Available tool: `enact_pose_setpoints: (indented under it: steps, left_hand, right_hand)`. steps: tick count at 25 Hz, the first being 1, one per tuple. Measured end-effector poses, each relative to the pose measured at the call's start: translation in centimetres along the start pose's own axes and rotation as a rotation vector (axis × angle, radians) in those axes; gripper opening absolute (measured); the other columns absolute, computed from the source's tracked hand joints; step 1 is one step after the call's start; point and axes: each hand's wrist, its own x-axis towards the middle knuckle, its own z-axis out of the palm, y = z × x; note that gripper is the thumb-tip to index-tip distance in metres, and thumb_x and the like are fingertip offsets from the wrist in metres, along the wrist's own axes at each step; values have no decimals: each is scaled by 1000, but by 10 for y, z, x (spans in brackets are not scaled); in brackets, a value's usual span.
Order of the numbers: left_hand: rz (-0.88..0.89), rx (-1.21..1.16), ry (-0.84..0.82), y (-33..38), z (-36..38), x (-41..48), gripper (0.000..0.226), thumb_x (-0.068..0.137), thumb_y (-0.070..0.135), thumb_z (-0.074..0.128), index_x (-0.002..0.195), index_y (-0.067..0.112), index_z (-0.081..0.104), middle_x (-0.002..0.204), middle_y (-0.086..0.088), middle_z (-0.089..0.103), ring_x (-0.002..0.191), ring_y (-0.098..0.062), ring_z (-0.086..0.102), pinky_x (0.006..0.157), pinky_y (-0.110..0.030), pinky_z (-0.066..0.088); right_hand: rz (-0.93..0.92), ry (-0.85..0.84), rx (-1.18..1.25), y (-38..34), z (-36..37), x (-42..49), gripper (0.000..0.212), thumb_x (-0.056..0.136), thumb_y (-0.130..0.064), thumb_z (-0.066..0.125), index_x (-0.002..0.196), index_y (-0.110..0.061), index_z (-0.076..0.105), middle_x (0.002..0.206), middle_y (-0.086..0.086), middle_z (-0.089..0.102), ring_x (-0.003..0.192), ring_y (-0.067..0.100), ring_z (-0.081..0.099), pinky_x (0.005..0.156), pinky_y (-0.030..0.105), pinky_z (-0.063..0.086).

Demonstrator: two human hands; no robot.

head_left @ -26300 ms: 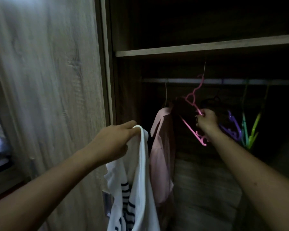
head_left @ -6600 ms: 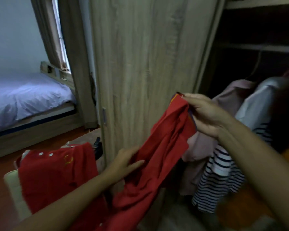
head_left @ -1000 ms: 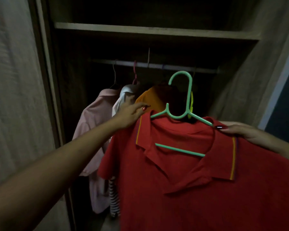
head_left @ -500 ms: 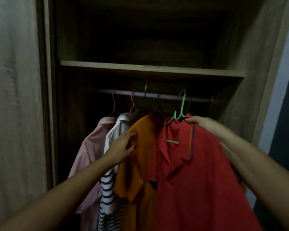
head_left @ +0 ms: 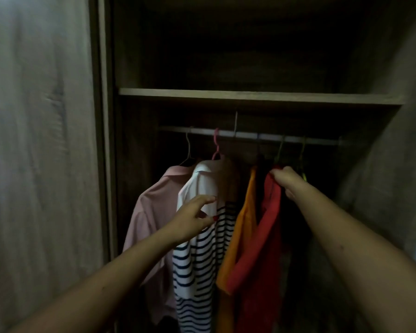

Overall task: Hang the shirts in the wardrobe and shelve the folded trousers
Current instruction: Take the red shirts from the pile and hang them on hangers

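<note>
Several shirts hang on the wardrobe rail (head_left: 250, 135): a pink shirt (head_left: 151, 212) at the left, then a white shirt with dark stripes (head_left: 197, 258), an orange shirt (head_left: 241, 236) and a red shirt (head_left: 262, 267). The red shirt's green hanger hook (head_left: 279, 150) sits over the rail. My right hand (head_left: 286, 181) is shut on the red shirt's shoulder at the top. In front of the striped shirt, my left hand (head_left: 195, 218) hovers with fingers apart and holds nothing.
A wooden shelf (head_left: 257, 97) runs above the rail, dark above it. The wardrobe door (head_left: 39, 140) stands at the left and the side wall (head_left: 389, 164) at the right. A yellow-green hanger (head_left: 302, 162) hangs right of the red shirt.
The red shirt has turned edge-on and its hanger hook now sits on the rail. My left hand has come off the orange shirt and moved left in front of the striped shirt.
</note>
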Motion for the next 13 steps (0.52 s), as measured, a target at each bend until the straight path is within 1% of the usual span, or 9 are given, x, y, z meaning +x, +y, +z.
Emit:
enact_pose_setpoints:
  steps: [2,3,4,6,7,8,10,12,13]
  left_hand:
    - [-24,-53,0,-6,-11,-10,52,88,15,64,137,16,46,140,3,44,98,-19,63,89,-35,54]
    - [-30,-68,10,-7,-16,-12,51,88,17,64,136,16,47,139,3,45,97,-20,63,89,-37,54]
    - [-31,-79,27,-10,-22,-15,50,88,19,64,135,16,48,137,2,46,96,-22,63,89,-40,54]
    - [-34,-89,70,-14,-35,-25,48,88,20,64,133,16,50,132,0,51,96,-26,64,88,-45,54]
    - [-55,-93,91,-15,-43,-32,46,88,19,63,132,15,51,130,-1,53,97,-25,64,89,-45,54]
    - [-77,-101,111,-20,-52,-38,44,88,17,63,131,14,52,128,-4,55,97,-24,65,89,-42,54]
    - [-107,-117,144,-33,-76,-59,40,89,12,62,128,12,55,122,-7,61,92,-20,66,82,-33,54]
    - [-128,-138,178,-50,-106,-87,37,88,8,61,124,9,56,119,-13,64,87,-15,67,73,-21,51]
    - [-158,-146,203,-61,-123,-105,35,89,5,59,124,5,56,118,-14,64,84,-6,66,69,-15,49]
  right_hand:
    - [-33,63,-227,16,6,8,35,85,-22,56,107,4,61,114,25,64,103,39,62,91,44,51]
    - [-74,168,-345,18,7,7,37,84,-22,58,108,6,59,117,26,61,106,42,59,92,43,48]
    - [-180,296,-429,19,12,0,37,84,-21,59,110,6,57,120,27,56,110,42,55,93,43,46]
    - [-532,480,-411,14,26,-32,27,83,-14,57,107,-3,52,120,23,49,109,39,49,94,44,42]
    - [-702,481,-357,11,39,-49,23,82,-11,56,104,-6,52,116,21,49,106,37,50,92,43,42]
    - [-821,429,-313,8,57,-64,21,81,-9,54,101,-8,53,111,19,50,102,35,51,90,42,43]
    - [-949,273,-204,1,108,-95,18,78,-5,54,95,-8,54,102,16,54,94,28,54,88,36,44]
    - [-981,100,-75,-8,160,-129,17,77,2,55,93,-3,56,95,14,56,88,15,50,84,15,39]
    - [-990,15,-22,-12,186,-148,17,78,4,55,93,-2,56,93,11,56,86,9,47,81,6,34]
